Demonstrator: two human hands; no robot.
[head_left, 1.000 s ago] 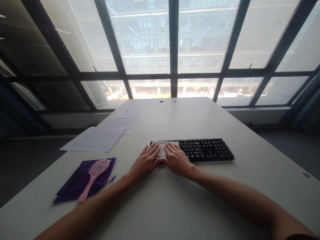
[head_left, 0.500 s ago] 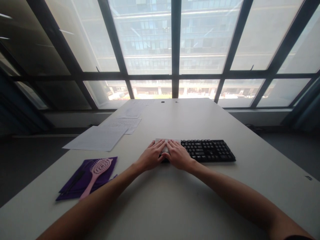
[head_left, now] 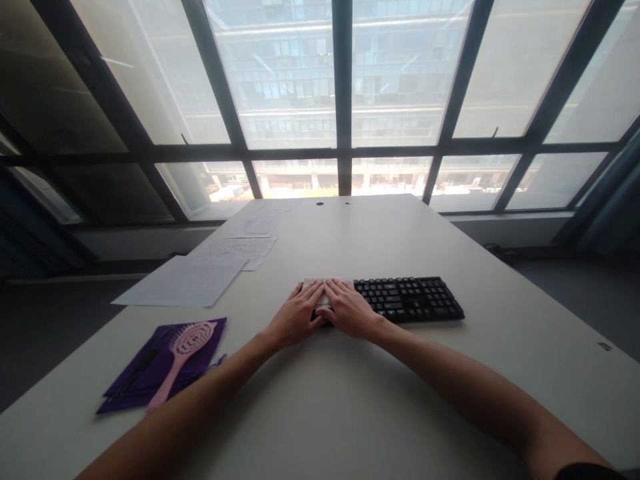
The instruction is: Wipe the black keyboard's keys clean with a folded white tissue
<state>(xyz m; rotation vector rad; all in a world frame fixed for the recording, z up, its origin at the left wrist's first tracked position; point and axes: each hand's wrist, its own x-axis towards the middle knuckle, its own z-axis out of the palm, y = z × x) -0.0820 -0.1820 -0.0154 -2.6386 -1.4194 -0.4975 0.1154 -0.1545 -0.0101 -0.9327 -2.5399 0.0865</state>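
A black keyboard lies on the pale table. A white cloth covers its left end. My left hand and my right hand lie side by side, flat on that cloth, fingers stretched forward and pressing it onto the keys. Most of the cloth is hidden under the hands; only its far edge shows.
A pink hairbrush rests on a purple pouch at the near left. Several paper sheets lie further back on the left. Large windows stand beyond the table's far edge.
Both hands have slid forward over the cloth toward the keyboard's far edge, covering more of it. The view has shifted slightly.
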